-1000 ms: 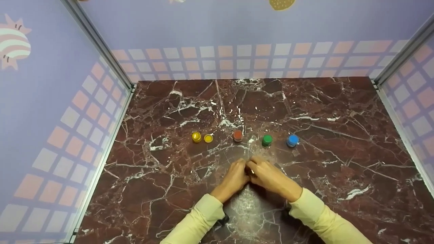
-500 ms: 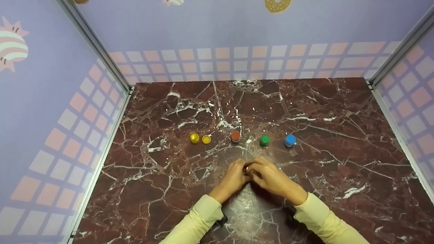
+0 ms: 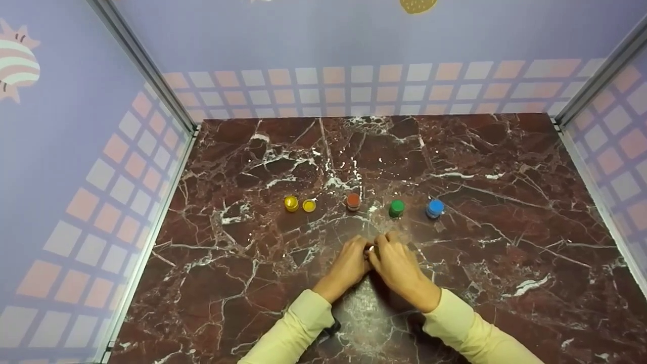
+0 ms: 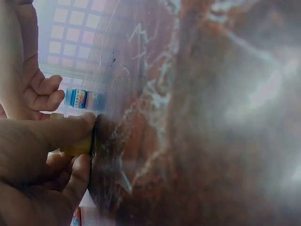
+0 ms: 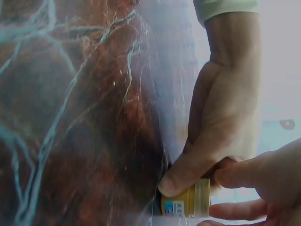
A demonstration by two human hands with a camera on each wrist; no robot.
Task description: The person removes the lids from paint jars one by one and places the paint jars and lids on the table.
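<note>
Head view: both hands (image 3: 376,258) pinch yellow jar (image 5: 186,203); green jar (image 3: 397,208) just beyond.

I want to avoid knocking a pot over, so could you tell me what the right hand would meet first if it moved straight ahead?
Probably the green pot, standing just beyond the right hand; depth is unclear.

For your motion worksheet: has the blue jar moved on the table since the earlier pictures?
No. The blue jar keeps its place right of the green jar; small shifts come from the camera.
</note>
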